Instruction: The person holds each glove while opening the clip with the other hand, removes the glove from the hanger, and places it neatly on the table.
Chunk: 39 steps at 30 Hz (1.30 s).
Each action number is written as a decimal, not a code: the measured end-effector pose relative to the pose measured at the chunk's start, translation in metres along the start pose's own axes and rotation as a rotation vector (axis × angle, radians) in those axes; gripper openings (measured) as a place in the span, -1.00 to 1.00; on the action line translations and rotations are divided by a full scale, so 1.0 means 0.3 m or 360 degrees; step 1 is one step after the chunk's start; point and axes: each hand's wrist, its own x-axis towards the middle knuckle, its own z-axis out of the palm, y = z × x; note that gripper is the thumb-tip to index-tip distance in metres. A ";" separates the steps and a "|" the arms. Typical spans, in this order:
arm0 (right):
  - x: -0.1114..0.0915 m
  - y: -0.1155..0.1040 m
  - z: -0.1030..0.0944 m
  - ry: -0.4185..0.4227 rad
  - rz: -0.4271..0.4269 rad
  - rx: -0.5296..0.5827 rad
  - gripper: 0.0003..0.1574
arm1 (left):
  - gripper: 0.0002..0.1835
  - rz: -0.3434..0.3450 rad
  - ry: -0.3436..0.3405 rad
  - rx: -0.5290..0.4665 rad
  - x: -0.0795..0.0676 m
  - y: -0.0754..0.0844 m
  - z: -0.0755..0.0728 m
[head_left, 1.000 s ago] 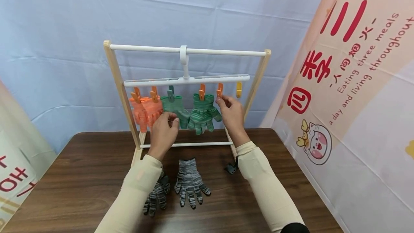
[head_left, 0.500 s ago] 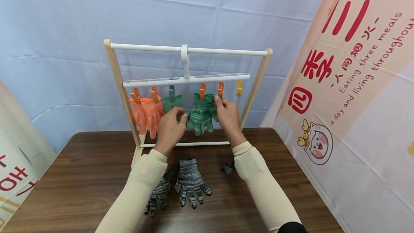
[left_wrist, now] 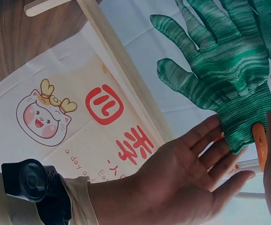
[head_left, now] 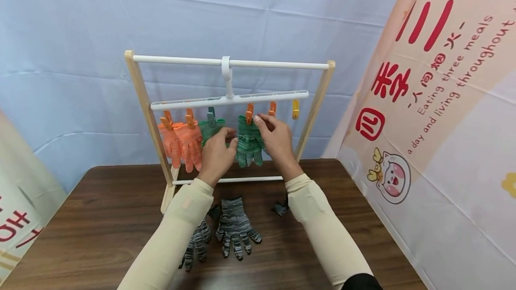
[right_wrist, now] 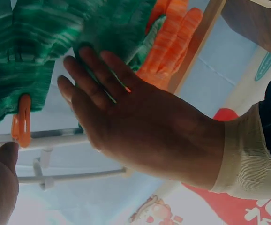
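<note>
Left sleeve [head_left: 169, 236] and right sleeve [head_left: 328, 232]: both running off the lower edge, black band on the right being cut off
Grey gloves: one [head_left: 235, 227] lying flat on the table [head_left: 101, 218], fingers pointing nearer; the other [head_left: 197, 245] partly hiding under the left sleeve
Dark thing [head_left: 279, 209]: lying beside the right sleeve, partly covered, too small to make out
Left hand [head_left: 219, 153]: reaching up, covering part of the paler green glove [head_left: 211, 129]; fingers relaxing, holding nothing visible; whether it is touching that glove, cannot tell; sitting slightly further right than half a second ago
Right hand [head_left: 278, 140]: having shifted left from below the empty orange clip [head_left: 272, 108]; fingers extending behind the cuff and touching it, thumb standing apart, no pinch showing
Striped green glove [head_left: 250, 144]: hanging fingers down from its orange clip [head_left: 249, 113] on the white hanger [head_left: 278, 97], right edge being hidden by the right hand
Orange gloves [head_left: 188, 144]: hanging at the left end, overlapping
Banner [head_left: 443, 79]: running off the right edge, lettering being cut
</note>
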 end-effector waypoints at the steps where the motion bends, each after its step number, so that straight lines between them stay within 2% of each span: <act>1: 0.000 -0.005 0.000 -0.0002 -0.0014 0.0003 -0.48 | -0.70 -0.0003 -0.0001 -0.0001 0.003 0.002 0.002; 7: -0.009 -0.023 -0.002 -0.0044 -0.0075 0.0020 -0.42 | -0.69 -0.0030 -0.0023 -0.0030 0.012 0.021 0.006; 14: -0.010 -0.038 0.005 -0.0154 -0.0100 0.0099 -0.31 | -0.67 -0.0050 -0.0015 -0.0029 0.014 0.036 0.009; 20: -0.006 -0.049 0.011 -0.0141 -0.0082 0.0085 -0.33 | -0.61 -0.0052 -0.0010 -0.0016 0.022 0.035 0.012; 24: -0.005 -0.055 0.012 -0.0131 -0.0062 0.0087 -0.35 | -0.68 -0.0059 -0.0008 -0.0016 0.028 0.036 0.011; 28: -0.003 -0.067 0.019 -0.0127 -0.0048 0.0047 -0.38 | -0.77 -0.0085 0.0024 -0.0035 0.031 0.037 0.006; 35: 0.013 -0.087 0.023 -0.0156 -0.0028 -0.0129 -0.40 | -0.77 -0.0100 0.0026 -0.0050 0.037 0.032 0.002; 39: 0.019 -0.091 0.023 -0.0176 0.0012 -0.0112 -0.42 | -0.78 -0.0097 0.0019 -0.0061 0.037 0.032 0.001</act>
